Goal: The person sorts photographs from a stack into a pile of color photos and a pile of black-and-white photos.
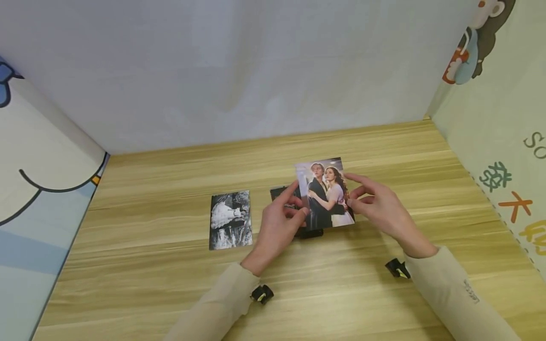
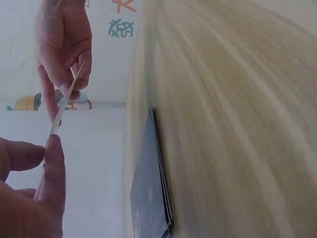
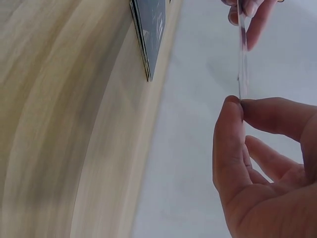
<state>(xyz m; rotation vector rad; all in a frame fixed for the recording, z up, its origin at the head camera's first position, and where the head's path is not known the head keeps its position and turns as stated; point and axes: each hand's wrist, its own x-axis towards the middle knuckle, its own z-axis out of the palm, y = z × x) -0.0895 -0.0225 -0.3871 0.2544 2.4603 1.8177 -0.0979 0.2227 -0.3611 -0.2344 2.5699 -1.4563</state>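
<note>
A colour photo card [image 1: 326, 194] of two people embracing is held up above the table by both hands. My left hand [image 1: 279, 222] pinches its left edge between thumb and fingers, and my right hand [image 1: 379, 206] pinches the right edge. Seen edge-on in the left wrist view, the card [image 2: 67, 99] is thin and tilted, clear of the tabletop. Below it lies a stack of dark cards [image 1: 279, 192], partly hidden by the card and my left hand; its layered edge shows in the left wrist view. Left of that, a black-and-white photo card [image 1: 231, 220] lies flat.
The wooden table [image 1: 149, 203] meets a pale wall [image 1: 256, 85] at the back. Printed side walls stand at left and right, the right one bearing coloured characters [image 1: 515, 207]. Black clips [image 1: 262, 294] sit by the cuffs of both sleeves.
</note>
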